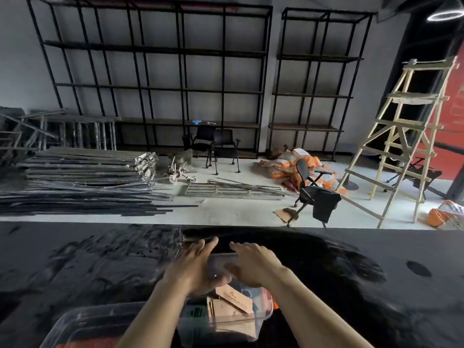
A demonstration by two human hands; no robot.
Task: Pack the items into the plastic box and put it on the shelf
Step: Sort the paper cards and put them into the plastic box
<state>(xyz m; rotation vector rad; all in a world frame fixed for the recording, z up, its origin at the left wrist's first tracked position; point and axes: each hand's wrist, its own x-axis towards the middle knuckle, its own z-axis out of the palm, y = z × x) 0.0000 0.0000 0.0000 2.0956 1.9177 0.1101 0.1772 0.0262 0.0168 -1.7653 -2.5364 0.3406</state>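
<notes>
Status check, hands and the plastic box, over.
Left hand and right hand flat on the clear lid of the plastic box. Cardboard items inside. Box on dark table, shelf across the room, not yet loaded.

Black metal shelving (155,79) lines the grey wall (17,59) across the top of the frame, two black chairs (218,146) below it. Metal bars (75,187) lie piled at left on the pale floor (226,212); a wooden ladder (404,136) stands at right

hands (198,264) on plastic box (221,267), dark table (75,259)
</notes>
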